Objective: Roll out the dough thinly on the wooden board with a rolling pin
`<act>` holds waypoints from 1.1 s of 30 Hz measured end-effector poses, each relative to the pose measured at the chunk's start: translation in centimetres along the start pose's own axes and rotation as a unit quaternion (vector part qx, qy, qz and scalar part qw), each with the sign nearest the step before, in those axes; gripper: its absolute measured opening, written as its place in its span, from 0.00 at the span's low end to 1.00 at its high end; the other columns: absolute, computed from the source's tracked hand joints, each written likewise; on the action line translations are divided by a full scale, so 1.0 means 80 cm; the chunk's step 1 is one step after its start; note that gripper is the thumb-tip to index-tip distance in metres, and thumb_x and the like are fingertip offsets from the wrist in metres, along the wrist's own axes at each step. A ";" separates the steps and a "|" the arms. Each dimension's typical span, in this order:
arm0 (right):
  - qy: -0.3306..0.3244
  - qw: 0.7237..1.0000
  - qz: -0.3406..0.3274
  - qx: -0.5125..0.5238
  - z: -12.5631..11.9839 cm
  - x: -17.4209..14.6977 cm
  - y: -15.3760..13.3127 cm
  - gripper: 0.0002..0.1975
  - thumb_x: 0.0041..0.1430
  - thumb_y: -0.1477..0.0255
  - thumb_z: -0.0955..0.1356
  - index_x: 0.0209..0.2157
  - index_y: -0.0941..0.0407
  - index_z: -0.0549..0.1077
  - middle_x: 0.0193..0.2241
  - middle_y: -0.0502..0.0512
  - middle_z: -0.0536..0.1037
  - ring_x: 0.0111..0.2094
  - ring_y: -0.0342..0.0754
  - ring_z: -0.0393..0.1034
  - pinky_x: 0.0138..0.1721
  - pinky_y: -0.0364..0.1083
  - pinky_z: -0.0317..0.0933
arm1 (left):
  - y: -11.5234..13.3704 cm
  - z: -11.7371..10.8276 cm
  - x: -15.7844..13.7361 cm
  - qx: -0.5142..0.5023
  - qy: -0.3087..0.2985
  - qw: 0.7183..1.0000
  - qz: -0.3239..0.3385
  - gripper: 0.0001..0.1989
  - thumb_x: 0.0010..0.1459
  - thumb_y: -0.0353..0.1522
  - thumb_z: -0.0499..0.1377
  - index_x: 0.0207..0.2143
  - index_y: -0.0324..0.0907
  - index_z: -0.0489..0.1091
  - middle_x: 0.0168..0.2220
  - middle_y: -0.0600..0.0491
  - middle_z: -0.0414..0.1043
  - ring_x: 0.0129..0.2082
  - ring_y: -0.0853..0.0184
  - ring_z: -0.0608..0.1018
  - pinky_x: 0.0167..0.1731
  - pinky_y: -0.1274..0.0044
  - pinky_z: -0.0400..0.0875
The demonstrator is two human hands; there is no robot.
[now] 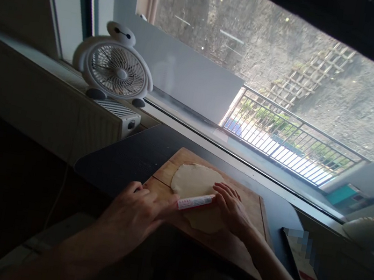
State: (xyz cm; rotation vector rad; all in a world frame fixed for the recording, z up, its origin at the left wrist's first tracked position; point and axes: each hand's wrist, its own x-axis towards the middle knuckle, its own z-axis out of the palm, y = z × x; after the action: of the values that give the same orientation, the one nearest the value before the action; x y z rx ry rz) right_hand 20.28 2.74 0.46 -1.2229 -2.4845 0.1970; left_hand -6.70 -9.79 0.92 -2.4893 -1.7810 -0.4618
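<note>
A sheet of flattened dough with uneven edges lies on a wooden board. Across the dough rests a rolling pin, its visible middle covered by a white and red printed label. My left hand is closed around the left end, with fingers partly curled. At the other end, my right hand grips the pin with its fingers laid over it. Both ends of the pin are hidden under my hands. Dough shows both beyond the pin and on the near side of it.
The board stands on a dark table beside a window. A white fan sits on a radiator at the left. Toward the right table edge lies a flat dark-edged object, partly blurred out.
</note>
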 end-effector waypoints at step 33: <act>-0.163 0.982 0.054 0.078 0.032 0.219 0.011 0.11 0.51 0.65 0.70 0.35 0.55 0.78 0.29 0.51 0.78 0.28 0.43 0.69 0.26 0.40 0.59 | -0.007 -0.003 0.004 -0.077 -0.068 0.994 -0.042 0.23 0.57 0.33 0.55 0.57 0.52 0.62 0.40 0.53 0.76 0.40 0.62 0.75 0.44 0.67 0.56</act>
State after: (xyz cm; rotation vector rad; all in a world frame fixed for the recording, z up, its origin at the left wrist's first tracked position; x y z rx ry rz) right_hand 10.17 17.16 2.37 -1.3496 -2.6103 0.6572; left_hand -7.15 -9.36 1.17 -2.6145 -1.9773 -0.4616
